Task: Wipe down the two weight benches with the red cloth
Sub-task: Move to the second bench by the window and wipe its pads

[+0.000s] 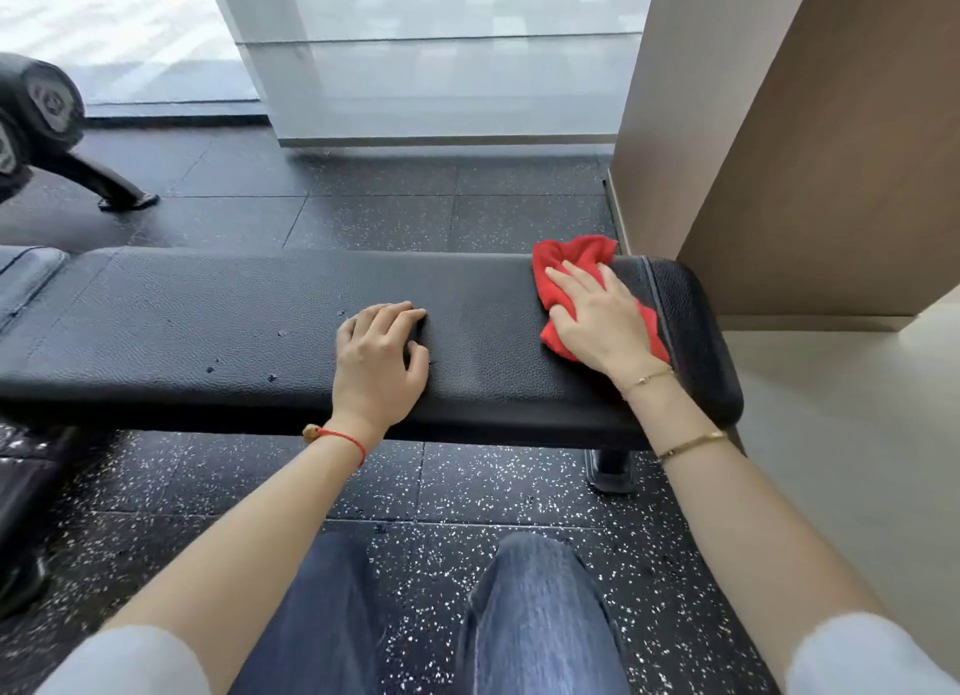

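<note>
A long black padded weight bench [234,325] runs across the view in front of me. Near its right end lies the crumpled red cloth [566,258]. My right hand [602,315] lies flat on the cloth with straight fingers and presses it onto the pad. At the middle of the pad, my left hand [379,356] rests on the bench with its fingers bent and holds nothing. The pad shows a few small nicks left of my left hand. A second black pad section [26,273] adjoins the bench at the far left.
A brown wall panel [779,149] stands close behind the bench's right end. A dumbbell rack with black weights [36,117] stands at the back left. The floor [415,211] is dark speckled rubber tile, and frosted glass rises behind. My knees in jeans [540,616] are below.
</note>
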`<move>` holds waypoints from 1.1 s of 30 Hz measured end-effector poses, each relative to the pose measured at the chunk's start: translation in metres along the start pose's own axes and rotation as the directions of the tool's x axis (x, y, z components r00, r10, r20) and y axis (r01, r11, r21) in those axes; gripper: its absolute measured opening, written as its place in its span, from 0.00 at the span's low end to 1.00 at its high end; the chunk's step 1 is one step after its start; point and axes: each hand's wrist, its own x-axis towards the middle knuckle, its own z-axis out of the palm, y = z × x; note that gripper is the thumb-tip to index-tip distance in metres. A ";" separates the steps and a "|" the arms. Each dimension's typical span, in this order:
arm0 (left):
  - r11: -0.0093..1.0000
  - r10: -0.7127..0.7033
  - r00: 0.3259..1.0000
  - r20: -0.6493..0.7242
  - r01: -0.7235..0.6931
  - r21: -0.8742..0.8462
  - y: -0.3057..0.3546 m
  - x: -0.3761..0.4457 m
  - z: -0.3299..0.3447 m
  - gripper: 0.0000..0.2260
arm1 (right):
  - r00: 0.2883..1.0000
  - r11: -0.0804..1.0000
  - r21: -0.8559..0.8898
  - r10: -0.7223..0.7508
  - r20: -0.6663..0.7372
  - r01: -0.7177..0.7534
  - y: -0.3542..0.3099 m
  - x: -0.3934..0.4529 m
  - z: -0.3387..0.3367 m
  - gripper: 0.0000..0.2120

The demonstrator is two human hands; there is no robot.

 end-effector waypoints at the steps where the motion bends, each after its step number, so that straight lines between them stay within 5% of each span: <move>1: 1.000 0.003 1.000 0.003 -0.003 -0.001 0.000 0.000 0.000 0.18 | 1.000 1.000 0.006 -0.014 0.015 0.014 -0.016 0.003 0.004 0.25; 7: 1.000 0.011 1.000 0.013 -0.011 -0.020 -0.002 0.000 -0.004 0.17 | 0.975 0.976 0.004 -0.219 0.039 0.219 -0.073 -0.035 0.030 0.26; 15: 0.998 0.017 0.996 0.083 -0.012 -0.065 -0.001 -0.002 -0.015 0.15 | 0.992 0.995 -0.027 0.095 -0.080 -0.098 -0.063 -0.012 0.026 0.25; 19: 0.983 0.101 0.994 -0.038 -0.106 -0.150 -0.012 -0.008 -0.037 0.15 | 0.991 0.994 -0.005 0.111 -0.069 -0.112 -0.079 -0.014 0.028 0.24; 24: 0.986 0.121 0.983 -0.134 -0.135 -0.100 -0.089 -0.011 -0.076 0.15 | 0.999 1.000 0.009 0.020 -0.040 -0.019 -0.129 -0.030 0.044 0.23; 33: 0.997 0.064 0.997 -0.047 -0.062 0.041 -0.221 0.000 -0.098 0.17 | 0.983 0.983 0.001 -0.183 0.026 0.183 -0.224 -0.032 0.080 0.25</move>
